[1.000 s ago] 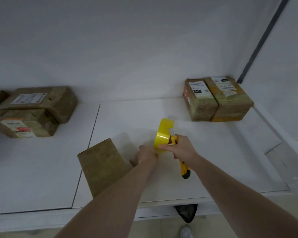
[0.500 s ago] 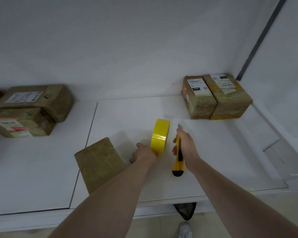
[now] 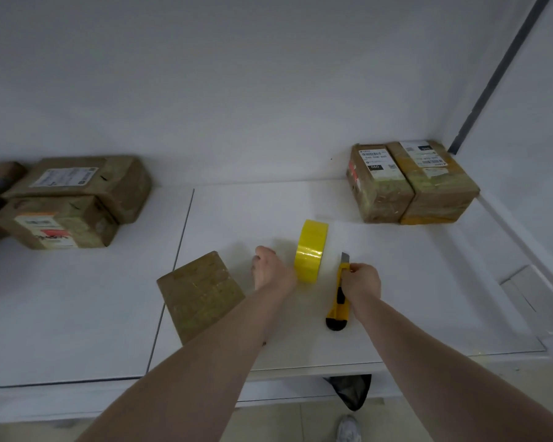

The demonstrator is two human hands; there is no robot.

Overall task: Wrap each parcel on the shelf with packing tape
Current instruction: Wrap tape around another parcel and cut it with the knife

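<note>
Shelf (image 3: 412,282): white surface across the middle of the frame, with a seam running from upper centre down to lower left; white wall behind.
Tape roll (image 3: 311,250): yellow, standing on its edge at frame centre, tilted slightly right at the top.
Left hand (image 3: 273,271): just left of the roll, its wrist side against the roll's lower edge; fingers curled loosely toward the shelf, holding nothing that can be seen.
Right hand (image 3: 363,280): right of centre, fingers closed around the upper part of the knife handle.
Knife (image 3: 340,298): yellow utility cutter with a black butt, blade tip pointing toward the wall; it lies near the roll's right side, apart from it. Whether its butt touches the shelf cannot be told.
Near parcel (image 3: 200,296): brown box without a visible label, at centre-left, straddling the seam, turned at an angle; just left of the left forearm.
Right parcels (image 3: 409,183): two brown labelled boxes side by side, touching, in the upper-right corner against the wall.
Left parcels (image 3: 74,199): two brown labelled boxes at the left edge, one behind the other; a further brown shape is cut off by the frame edge.
Floor: pale tiles below the shelf front, with a dark bag (image 3: 350,392) and a shoe (image 3: 348,429) at bottom centre-right.
</note>
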